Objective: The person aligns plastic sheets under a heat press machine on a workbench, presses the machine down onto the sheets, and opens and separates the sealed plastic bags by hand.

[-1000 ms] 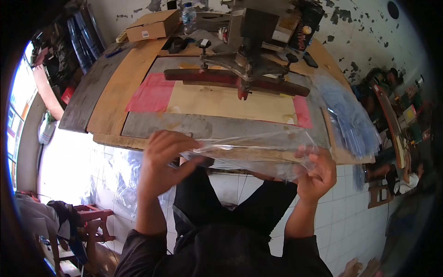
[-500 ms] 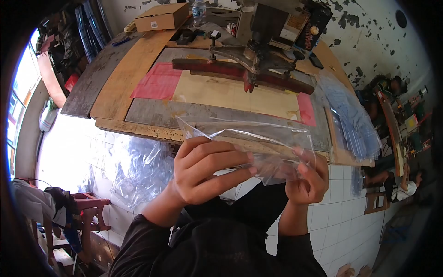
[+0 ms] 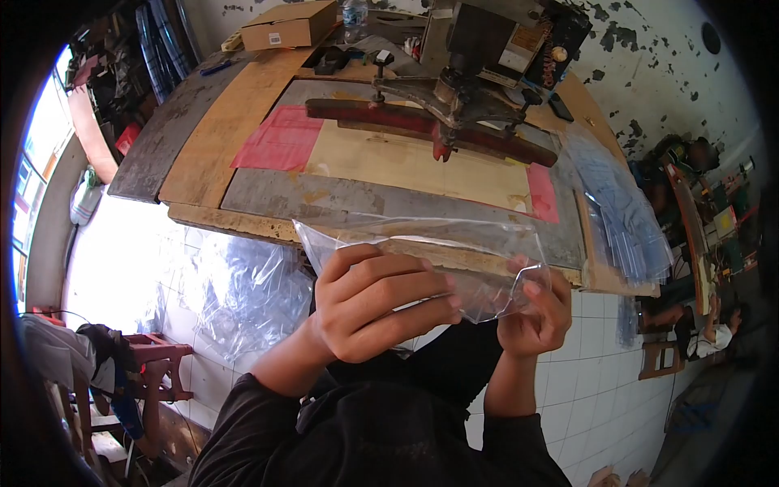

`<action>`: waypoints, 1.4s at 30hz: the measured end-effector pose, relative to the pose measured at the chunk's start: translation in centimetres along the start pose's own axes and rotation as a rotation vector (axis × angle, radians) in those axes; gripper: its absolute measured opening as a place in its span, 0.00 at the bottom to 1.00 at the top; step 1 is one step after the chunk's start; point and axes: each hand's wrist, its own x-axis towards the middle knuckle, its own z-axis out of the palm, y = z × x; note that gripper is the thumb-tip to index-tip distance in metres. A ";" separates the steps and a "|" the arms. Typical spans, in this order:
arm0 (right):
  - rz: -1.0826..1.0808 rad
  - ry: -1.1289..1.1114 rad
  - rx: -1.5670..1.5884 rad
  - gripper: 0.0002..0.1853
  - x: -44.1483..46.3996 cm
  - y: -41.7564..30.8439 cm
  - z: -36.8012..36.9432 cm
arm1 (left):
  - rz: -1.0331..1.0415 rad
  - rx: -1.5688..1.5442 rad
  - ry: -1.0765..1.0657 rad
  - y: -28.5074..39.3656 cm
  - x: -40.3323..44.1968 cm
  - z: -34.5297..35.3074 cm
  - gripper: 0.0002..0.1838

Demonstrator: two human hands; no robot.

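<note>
A clear plastic sheet or pouch [image 3: 487, 243], folded and shiny, is held up in front of me, near the table's front edge. My left hand [image 3: 385, 300] grips its left part, the fingers laid across the front and the thumb hidden. At its right end, my right hand [image 3: 535, 312] pinches the plastic between thumb and fingers. Beyond the hands is a press with a dark red bar [image 3: 430, 130], raised over a cream sheet [image 3: 389, 166] that has pink pieces [image 3: 280, 138] at its ends.
Stacked clear plastic pieces [image 3: 621, 215] lie on the table's right side. A heap of clear plastic [image 3: 251, 292] is below the left front edge. A cardboard box [image 3: 290, 26] and a bottle [image 3: 355, 20] stand at the back. Another person [image 3: 714, 333] sits far right.
My right hand has shifted slightly left and curled the right end of the plastic. The plastic's left corner has moved left and a little lower. My left hand keeps its grip.
</note>
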 end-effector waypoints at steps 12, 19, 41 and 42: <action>0.040 0.005 0.029 0.30 -0.7 0.1 0.0 | -0.025 -0.064 0.044 0.4 0.3 0.8 0.16; -0.086 0.060 -0.056 0.23 -1.3 1.3 -2.7 | 0.014 0.032 -0.020 -1.1 -1.2 -0.1 0.16; -0.228 0.214 -0.152 0.20 -2.8 1.2 -3.9 | -0.099 0.021 0.099 -2.9 -1.9 1.4 0.18; -0.231 0.216 -0.160 0.20 -2.6 1.1 -3.9 | -0.102 0.038 0.104 -3.0 -1.8 1.4 0.18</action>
